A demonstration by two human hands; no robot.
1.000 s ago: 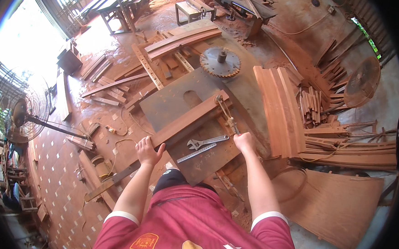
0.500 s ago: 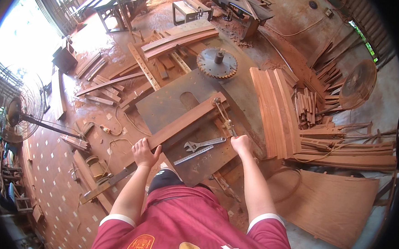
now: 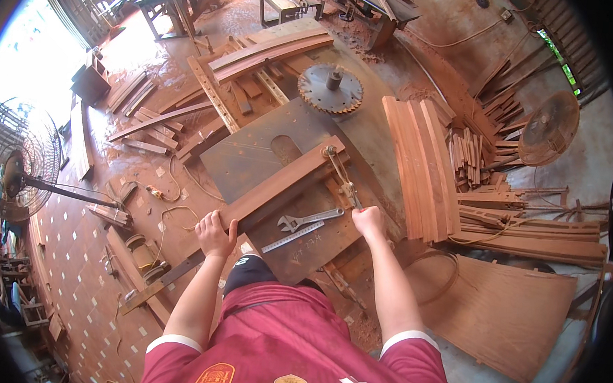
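I stand at a metal saw table in a wood workshop. My left hand grips the near end of a long wooden fence bar lying slantwise across the table. My right hand is closed on the handle of a metal clamp lever that runs up to the bar's far end. An adjustable wrench and a steel ruler lie on the table between my hands.
A loose circular saw blade rests beyond the table. Curved wooden planks are stacked to the right, a plywood sheet at lower right. Offcuts litter the tiled floor at left, near a standing fan. Another fan lies right.
Both hands keep their hold; the view has only shifted slightly, and the bar, wrench and ruler lie as before.
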